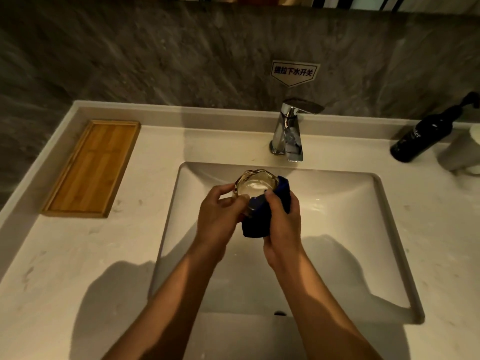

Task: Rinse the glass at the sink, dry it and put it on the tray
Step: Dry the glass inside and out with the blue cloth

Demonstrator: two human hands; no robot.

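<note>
A clear glass [253, 184] is held over the white sink [350, 203], its mouth facing up toward me. My left hand [219, 216] grips the glass on its left side. My right hand [281, 224] presses a dark blue cloth [259, 222] against the glass's right side and bottom, the thumb lying on the rim. The wooden tray [91, 168] lies on the counter at the left, with nothing on it.
A chrome faucet [289, 131] stands behind the basin; no water runs from it. A black pump bottle [422, 136] and a pale cup [462, 152] sit at the right. A grey stone wall with a sign [294, 72] rises behind the counter.
</note>
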